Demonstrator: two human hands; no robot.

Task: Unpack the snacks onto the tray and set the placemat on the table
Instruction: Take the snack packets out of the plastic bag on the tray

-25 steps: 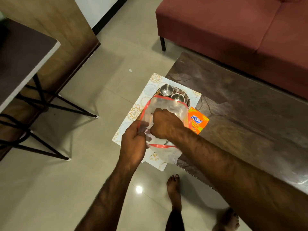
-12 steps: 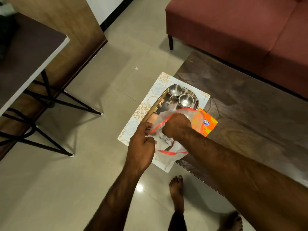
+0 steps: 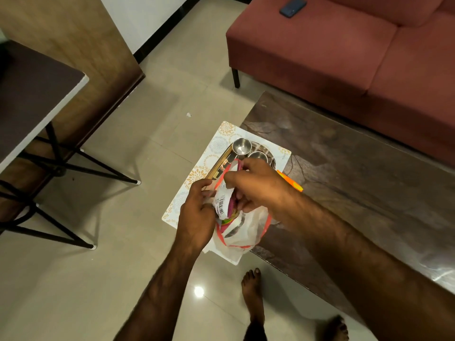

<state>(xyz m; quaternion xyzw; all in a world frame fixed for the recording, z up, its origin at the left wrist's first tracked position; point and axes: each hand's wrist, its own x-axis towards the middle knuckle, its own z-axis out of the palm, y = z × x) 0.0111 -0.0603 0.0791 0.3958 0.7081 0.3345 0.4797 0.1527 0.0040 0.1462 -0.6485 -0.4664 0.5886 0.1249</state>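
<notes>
A clear plastic bag (image 3: 242, 233) with red trim hangs over the near left corner of the dark coffee table (image 3: 357, 183). My left hand (image 3: 198, 212) pinches the bag's open rim. My right hand (image 3: 256, 185) grips a snack packet (image 3: 222, 201), white with a barcode and a purple side, half out of the bag. Under the hands a white placemat (image 3: 197, 177) with floral prints overhangs the table's end. A tray (image 3: 219, 163) lies on it with two small steel bowls (image 3: 242, 146). An orange snack packet (image 3: 291, 184) peeks out right of my right hand.
A red sofa (image 3: 344, 52) stands behind the table, with a dark phone (image 3: 293, 7) on its seat. A side table (image 3: 29, 94) on black wire legs is at the left. My bare feet (image 3: 253, 291) stand on the tiled floor by the table's corner.
My right hand has come up out of the bag with the white and purple packet in it. The left hand still holds the bag's rim. The bag has sagged lower.
</notes>
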